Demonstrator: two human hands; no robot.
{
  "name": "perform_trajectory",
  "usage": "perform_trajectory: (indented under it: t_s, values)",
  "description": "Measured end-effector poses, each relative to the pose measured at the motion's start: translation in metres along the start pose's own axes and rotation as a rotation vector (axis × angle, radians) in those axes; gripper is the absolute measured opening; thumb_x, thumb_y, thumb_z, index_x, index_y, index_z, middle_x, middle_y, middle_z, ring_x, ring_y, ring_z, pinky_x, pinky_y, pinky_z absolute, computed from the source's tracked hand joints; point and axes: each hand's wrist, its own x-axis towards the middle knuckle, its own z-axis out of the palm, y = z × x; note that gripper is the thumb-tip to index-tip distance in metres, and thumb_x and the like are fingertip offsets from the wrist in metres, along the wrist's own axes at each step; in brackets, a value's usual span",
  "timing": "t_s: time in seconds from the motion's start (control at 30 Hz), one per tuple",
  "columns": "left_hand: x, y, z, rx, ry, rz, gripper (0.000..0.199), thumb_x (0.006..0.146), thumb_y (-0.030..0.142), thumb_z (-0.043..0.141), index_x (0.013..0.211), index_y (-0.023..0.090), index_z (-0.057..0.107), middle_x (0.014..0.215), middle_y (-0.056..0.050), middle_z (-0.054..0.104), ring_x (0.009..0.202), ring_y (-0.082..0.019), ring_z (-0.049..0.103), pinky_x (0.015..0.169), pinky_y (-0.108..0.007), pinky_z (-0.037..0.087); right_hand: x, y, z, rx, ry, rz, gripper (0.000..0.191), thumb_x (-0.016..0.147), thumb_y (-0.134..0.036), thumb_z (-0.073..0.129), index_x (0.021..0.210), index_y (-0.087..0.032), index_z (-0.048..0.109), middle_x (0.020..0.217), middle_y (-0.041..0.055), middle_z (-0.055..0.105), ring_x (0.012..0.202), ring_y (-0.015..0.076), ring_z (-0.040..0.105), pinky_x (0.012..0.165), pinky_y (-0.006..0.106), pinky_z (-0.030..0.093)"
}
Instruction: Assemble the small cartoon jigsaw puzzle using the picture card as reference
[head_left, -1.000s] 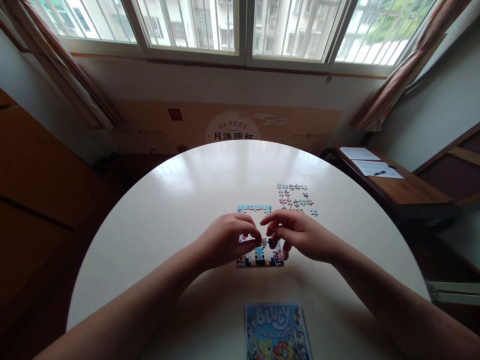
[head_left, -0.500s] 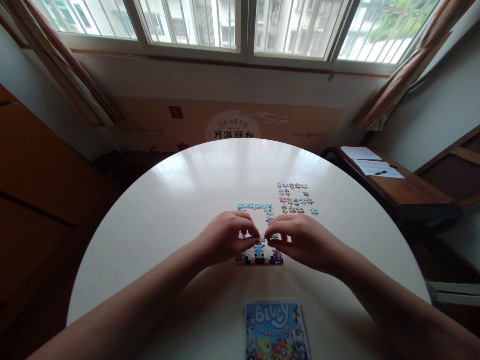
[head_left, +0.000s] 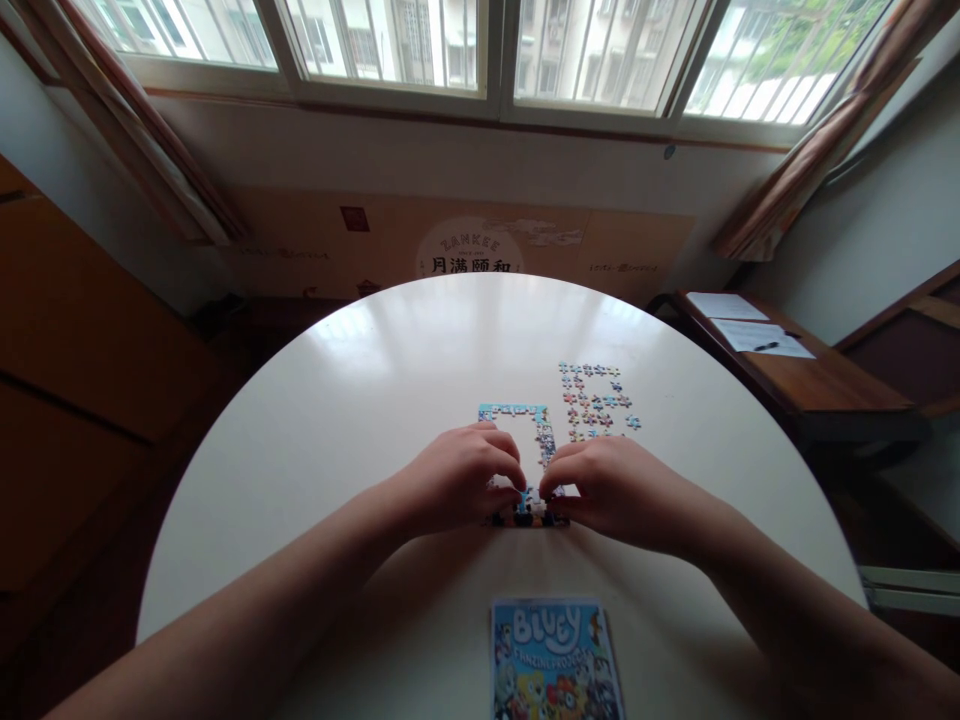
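A partly assembled jigsaw puzzle (head_left: 546, 440) lies on the white round table, its border joined around a bare middle. Over its lower left part is my left hand (head_left: 469, 475), thumb and fingers pinched at a small jigsaw piece beside a light-blue patch. Facing it, my right hand (head_left: 611, 485) has its fingertips closed at a jigsaw piece on the lower right part. The fingertips of both hands nearly meet, and they largely hide the pieces between them. Loose jigsaw pieces (head_left: 583, 400) are laid out in rows just beyond my right hand.
A blue picture sheet (head_left: 551, 655) marked "BLUEY" lies near me on the white table (head_left: 315, 430). To the right, a wooden side table (head_left: 840, 385) bears papers (head_left: 757, 335) and a pen. Windows and a printed cardboard panel (head_left: 300, 240) stand behind.
Both hands have moved slightly toward me, down to the puzzle's lower edge, still close together. The view has shifted a little. More of the puzzle's right border shows.
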Motion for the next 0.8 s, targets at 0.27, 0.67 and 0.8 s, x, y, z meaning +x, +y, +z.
perform_trajectory:
  t_s: [0.27,0.67,0.8]
  values:
    - [0.001,0.001,0.002,0.001,-0.02,-0.005,0.012,0.081,0.017,0.074,0.087,0.026,0.078,0.089,0.001,0.074,0.083,-0.017,0.064,0.075,-0.029,0.048,0.001,0.0,0.005,0.019,-0.003,-0.005,0.011,0.085,-0.021,0.069,0.087,-0.028,0.077,0.085,-0.0018,0.075,0.076,0.0146,0.066,0.065,0.028,0.039]
    - [0.001,-0.002,0.005,-0.015,-0.035,0.031,0.013,0.083,0.019,0.074,0.089,0.028,0.079,0.089,0.0,0.073,0.081,-0.015,0.063,0.079,-0.029,0.048,-0.001,0.002,0.003,0.041,-0.054,-0.027,0.017,0.088,-0.024,0.068,0.095,-0.032,0.08,0.088,0.0003,0.072,0.074,0.0139,0.064,0.063,0.027,0.039]
    - [0.001,0.0,0.003,-0.005,-0.06,0.034,0.015,0.083,0.02,0.075,0.092,0.031,0.081,0.091,0.0,0.072,0.082,-0.016,0.062,0.078,-0.03,0.048,-0.003,0.001,-0.004,0.05,-0.091,-0.034,0.02,0.089,-0.021,0.065,0.096,-0.032,0.08,0.089,0.0004,0.073,0.075,0.0144,0.064,0.064,0.027,0.041]
